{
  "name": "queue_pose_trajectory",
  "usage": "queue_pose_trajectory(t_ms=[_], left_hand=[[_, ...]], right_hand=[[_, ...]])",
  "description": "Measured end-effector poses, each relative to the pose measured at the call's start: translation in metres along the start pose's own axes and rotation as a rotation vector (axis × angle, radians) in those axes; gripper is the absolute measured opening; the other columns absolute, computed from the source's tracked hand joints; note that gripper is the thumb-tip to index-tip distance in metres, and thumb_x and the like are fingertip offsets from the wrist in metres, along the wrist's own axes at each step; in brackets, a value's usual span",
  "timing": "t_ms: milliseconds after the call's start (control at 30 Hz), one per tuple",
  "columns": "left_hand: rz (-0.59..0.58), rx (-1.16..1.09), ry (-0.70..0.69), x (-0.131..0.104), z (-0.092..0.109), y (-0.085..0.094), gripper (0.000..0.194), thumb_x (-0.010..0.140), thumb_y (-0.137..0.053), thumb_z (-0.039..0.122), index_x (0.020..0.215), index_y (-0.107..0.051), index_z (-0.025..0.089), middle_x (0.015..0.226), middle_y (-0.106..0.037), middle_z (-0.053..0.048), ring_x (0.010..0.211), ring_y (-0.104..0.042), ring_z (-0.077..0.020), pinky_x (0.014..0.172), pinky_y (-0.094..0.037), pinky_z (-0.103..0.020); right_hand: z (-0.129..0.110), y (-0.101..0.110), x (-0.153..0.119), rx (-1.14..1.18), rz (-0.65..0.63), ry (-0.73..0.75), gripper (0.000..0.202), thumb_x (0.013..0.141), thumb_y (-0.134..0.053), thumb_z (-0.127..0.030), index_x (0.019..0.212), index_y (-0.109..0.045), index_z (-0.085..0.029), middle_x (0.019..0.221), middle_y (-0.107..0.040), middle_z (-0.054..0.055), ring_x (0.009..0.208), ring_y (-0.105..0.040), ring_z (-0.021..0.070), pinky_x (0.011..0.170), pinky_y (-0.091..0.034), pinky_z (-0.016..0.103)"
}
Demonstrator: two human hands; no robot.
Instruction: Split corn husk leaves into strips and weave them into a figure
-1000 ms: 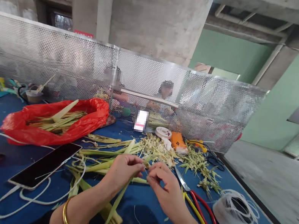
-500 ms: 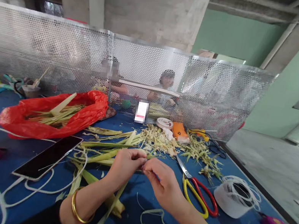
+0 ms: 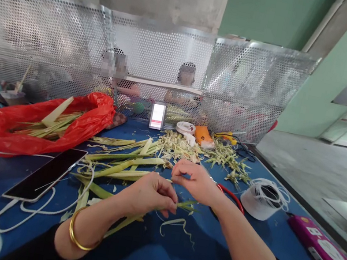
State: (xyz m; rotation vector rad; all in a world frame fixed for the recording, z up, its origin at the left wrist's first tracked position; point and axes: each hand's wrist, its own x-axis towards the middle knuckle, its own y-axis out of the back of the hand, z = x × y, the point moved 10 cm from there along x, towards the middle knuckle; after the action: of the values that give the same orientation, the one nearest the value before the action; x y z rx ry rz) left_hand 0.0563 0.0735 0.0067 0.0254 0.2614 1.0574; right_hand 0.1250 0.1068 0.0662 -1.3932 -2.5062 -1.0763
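My left hand [image 3: 157, 193] is closed, with a green husk strip [image 3: 187, 205] poking out to the right of its fingers. A longer pale green piece [image 3: 125, 225] shows below that wrist; whether the two are one piece I cannot tell. Just above and to the right, my right hand [image 3: 194, 179] is apart from the left, thumb and finger pinched. A faint thin line runs near its fingertips, too fine to name. Scissors with red handles [image 3: 232, 196] lie partly hidden behind my right forearm. Long green husks [image 3: 126, 167] lie beyond my left hand, and a curled peel [image 3: 177, 224] lies below.
At left are a red plastic bag [image 3: 33, 141] of husks and a phone [image 3: 46, 175] with white cables. Scraps [image 3: 179, 146] lie at the back before a perforated metal screen [image 3: 160, 51]. White cord [image 3: 261, 201] and a purple box [image 3: 321, 245] are at right.
My hands have moved apart: the left came down and nearer, the right went up slightly. My right forearm now covers much of the scissors. The view has shifted down and to the right.
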Motion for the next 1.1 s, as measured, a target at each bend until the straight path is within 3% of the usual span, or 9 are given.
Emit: queue_pose_trajectory(t_ms=[67, 167, 267, 400, 533, 633, 700, 833, 1100], left_hand=[[0.038, -0.071, -0.016, -0.002, 0.007, 0.004, 0.007, 0.063, -0.069, 0.019, 0.066, -0.065, 0.015, 0.063, -0.07, -0.003, 0.054, -0.063, -0.0125, 0.058, -0.05, -0.025], [0.19, -0.176, -0.106, -0.004, 0.019, 0.024, 0.012, 0.065, -0.071, 0.02, 0.07, -0.062, 0.015, 0.062, -0.069, -0.002, 0.056, -0.063, -0.0125, 0.062, -0.052, -0.026], [0.32, -0.239, -0.166, -0.006, 0.022, 0.042, 0.018, 0.067, -0.072, 0.02, 0.082, -0.064, 0.016, 0.064, -0.069, -0.001, 0.058, -0.064, -0.0122, 0.066, -0.053, -0.027], [0.447, -0.305, -0.137, -0.005, 0.01, 0.06, 0.019, 0.069, -0.071, 0.021, 0.086, -0.069, 0.014, 0.07, -0.07, -0.002, 0.063, -0.064, -0.012, 0.071, -0.053, -0.027], [0.548, -0.345, -0.141, -0.005, 0.002, 0.074, 0.017, 0.067, -0.072, 0.023, 0.081, -0.068, 0.015, 0.068, -0.069, -0.001, 0.061, -0.062, -0.012, 0.07, -0.053, -0.028], [0.542, -0.339, -0.166, -0.002, 0.002, 0.073, 0.015, 0.065, -0.071, 0.023, 0.076, -0.069, 0.014, 0.069, -0.069, -0.001, 0.061, -0.061, -0.0116, 0.069, -0.052, -0.027], [0.509, -0.32, -0.182, 0.0, 0.003, 0.068, 0.012, 0.065, -0.07, 0.022, 0.074, -0.069, 0.014, 0.069, -0.069, -0.001, 0.061, -0.06, -0.0117, 0.068, -0.052, -0.027], [0.517, -0.275, -0.237, 0.001, 0.006, 0.063, 0.007, 0.066, -0.067, 0.021, 0.066, -0.067, 0.014, 0.061, -0.065, 0.001, 0.059, -0.058, -0.0115, 0.065, -0.05, -0.026], [0.568, -0.223, -0.254, 0.006, -0.007, 0.064, 0.014, 0.066, -0.067, 0.023, 0.075, -0.071, 0.013, 0.068, -0.068, -0.002, 0.061, -0.059, -0.0134, 0.063, -0.049, -0.026]], right_hand=[[0.02, -0.005, 0.0, 0.13, -0.014, -0.142, 0.018, 0.078, -0.063, -0.025, 0.062, -0.058, -0.017, 0.069, -0.056, -0.001, 0.066, -0.05, 0.0123, 0.064, -0.039, 0.026], [0.045, -0.018, -0.004, 0.381, -0.025, -0.333, 0.023, 0.072, -0.067, -0.036, 0.062, -0.059, -0.017, 0.058, -0.052, -0.003, 0.057, -0.046, 0.0107, 0.057, -0.036, 0.025], [0.05, -0.03, -0.007, 0.469, -0.061, -0.395, 0.022, 0.07, -0.068, -0.036, 0.063, -0.06, -0.016, 0.06, -0.055, -0.002, 0.058, -0.048, 0.0107, 0.06, -0.04, 0.026], [0.037, -0.036, -0.007, 0.316, -0.109, -0.33, 0.017, 0.077, -0.06, -0.024, 0.062, -0.056, -0.017, 0.062, -0.054, -0.001, 0.059, -0.05, 0.0113, 0.062, -0.04, 0.026], [-0.004, -0.021, -0.006, -0.067, 0.076, -0.014, 0.018, 0.083, -0.053, -0.017, 0.065, -0.054, -0.019, 0.075, -0.055, 0.002, 0.07, -0.051, 0.014, 0.065, -0.041, 0.027], [-0.027, -0.018, -0.011, -0.039, 0.2, 0.171, 0.015, 0.088, -0.05, -0.02, 0.075, -0.056, -0.02, 0.099, -0.059, 0.008, 0.088, -0.055, 0.0173, 0.078, -0.045, 0.03], [-0.018, -0.021, -0.01, 0.108, 0.209, 0.112, 0.016, 0.091, -0.049, -0.024, 0.077, -0.056, -0.02, 0.1, -0.062, 0.008, 0.088, -0.056, 0.0176, 0.077, -0.046, 0.03], [0.01, -0.025, -0.008, 0.331, 0.223, -0.09, 0.021, 0.09, -0.05, -0.031, 0.073, -0.056, -0.02, 0.074, -0.058, 0.001, 0.071, -0.053, 0.0149, 0.066, -0.044, 0.027], [0.002, -0.029, -0.009, 0.241, 0.202, -0.057, 0.021, 0.089, -0.048, -0.028, 0.07, -0.051, -0.02, 0.069, -0.05, -0.001, 0.068, -0.046, 0.0134, 0.065, -0.04, 0.026]])
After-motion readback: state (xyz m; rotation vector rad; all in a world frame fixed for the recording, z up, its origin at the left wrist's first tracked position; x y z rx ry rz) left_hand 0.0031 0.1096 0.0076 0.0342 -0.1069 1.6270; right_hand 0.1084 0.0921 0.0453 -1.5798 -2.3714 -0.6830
